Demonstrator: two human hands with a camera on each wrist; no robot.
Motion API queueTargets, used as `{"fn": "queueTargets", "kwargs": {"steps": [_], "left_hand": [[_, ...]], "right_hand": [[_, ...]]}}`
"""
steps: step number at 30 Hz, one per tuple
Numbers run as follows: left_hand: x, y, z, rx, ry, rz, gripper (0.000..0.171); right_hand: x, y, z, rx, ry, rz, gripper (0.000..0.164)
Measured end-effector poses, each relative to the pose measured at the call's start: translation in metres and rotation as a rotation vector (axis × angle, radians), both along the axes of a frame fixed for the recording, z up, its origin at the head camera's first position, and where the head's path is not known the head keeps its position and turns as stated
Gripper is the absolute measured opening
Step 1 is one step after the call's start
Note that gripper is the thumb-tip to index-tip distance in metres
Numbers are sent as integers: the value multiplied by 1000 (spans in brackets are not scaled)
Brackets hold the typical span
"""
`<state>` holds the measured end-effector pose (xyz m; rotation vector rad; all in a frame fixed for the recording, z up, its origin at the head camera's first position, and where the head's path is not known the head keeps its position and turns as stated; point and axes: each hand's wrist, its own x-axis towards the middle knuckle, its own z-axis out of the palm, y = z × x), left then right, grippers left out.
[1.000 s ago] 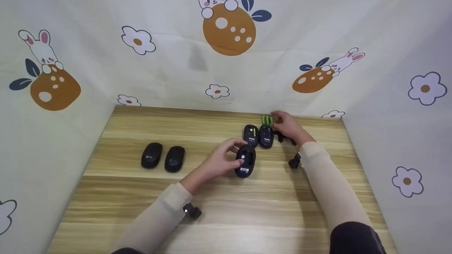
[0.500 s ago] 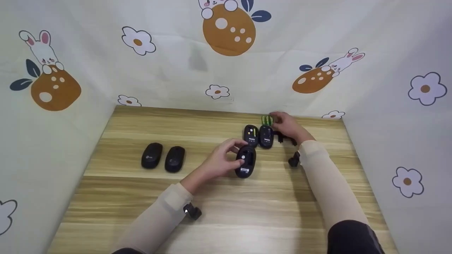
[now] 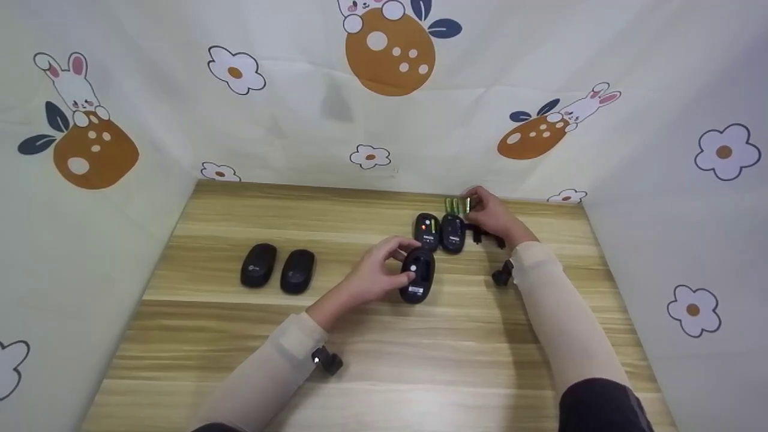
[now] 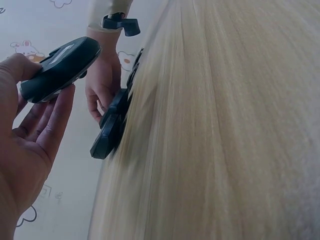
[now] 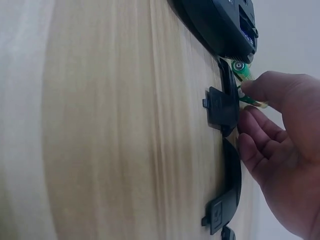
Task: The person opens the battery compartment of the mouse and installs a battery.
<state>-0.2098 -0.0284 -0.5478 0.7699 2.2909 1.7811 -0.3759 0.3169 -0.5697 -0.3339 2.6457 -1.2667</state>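
My left hand (image 3: 379, 273) holds a black computer mouse (image 3: 418, 277) above the table, its underside turned up and a battery compartment uncovered. In the left wrist view the thumb lies on one face of that mouse (image 4: 62, 67) and fingers on the other. At the back right, my right hand (image 3: 493, 215) pinches a green battery (image 3: 468, 205) between thumb and fingers. Just left of it lie more green batteries (image 3: 451, 206). Two upturned mice stand in front of them: one (image 3: 427, 231) shows a battery and a small red light, the other (image 3: 453, 233) sits beside it.
Black battery covers (image 5: 223, 107) lie beside the right hand, on the near side of it. Farther left on the wood-grain table (image 3: 372, 372) are two mice, top side up: one (image 3: 258, 264) and its neighbour (image 3: 297, 271). A patterned cloth (image 3: 288, 132) walls the table's back and sides.
The right hand has drawn one battery slightly rightward, and a gap now parts it from the others. A red light shows on one upturned mouse. The left hand keeps its place with its mouse.
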Motion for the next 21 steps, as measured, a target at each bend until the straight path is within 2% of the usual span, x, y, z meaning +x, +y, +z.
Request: {"fn": "queueTargets", "kwargs": {"steps": [8, 13, 21], "left_hand": [[0, 1, 0, 8, -7, 1, 58], [0, 1, 0, 10, -12, 3, 57], [0, 1, 1, 1, -18, 12, 58]], "right_hand": [[4, 4, -7, -161, 55, -93, 40], [8, 3, -10, -223, 90, -152, 35], [18, 3, -2, -291, 111, -224, 30]]}}
